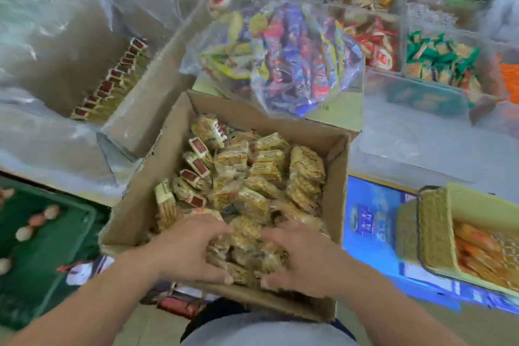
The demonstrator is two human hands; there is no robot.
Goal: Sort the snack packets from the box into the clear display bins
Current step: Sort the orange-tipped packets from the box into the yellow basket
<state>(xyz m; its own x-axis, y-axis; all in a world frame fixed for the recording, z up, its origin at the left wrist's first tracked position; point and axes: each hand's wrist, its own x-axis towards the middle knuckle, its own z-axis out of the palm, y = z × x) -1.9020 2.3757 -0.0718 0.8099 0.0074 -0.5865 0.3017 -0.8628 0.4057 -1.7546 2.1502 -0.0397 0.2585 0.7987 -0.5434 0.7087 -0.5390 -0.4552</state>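
An open cardboard box (334, 185) in front of me is full of yellowish snack packets (252, 177), some with red ends. At the box's near end, both hands clasp a bunch of these packets between them. My left hand (188, 247) curls around the bunch from the left and my right hand (297, 255) from the right. Clear display bins (404, 45) with colourful snacks stand at the back right. Another bin (157, 45) at the left, lined with plastic, holds a row of matching red-ended packets (112, 78).
A clear bag of blue, red and yellow wrapped snacks (295, 56) lies just beyond the box. A green crate (42, 247) is at the left. A woven yellow basket (438, 227) with orange packets sits at the right on a blue box.
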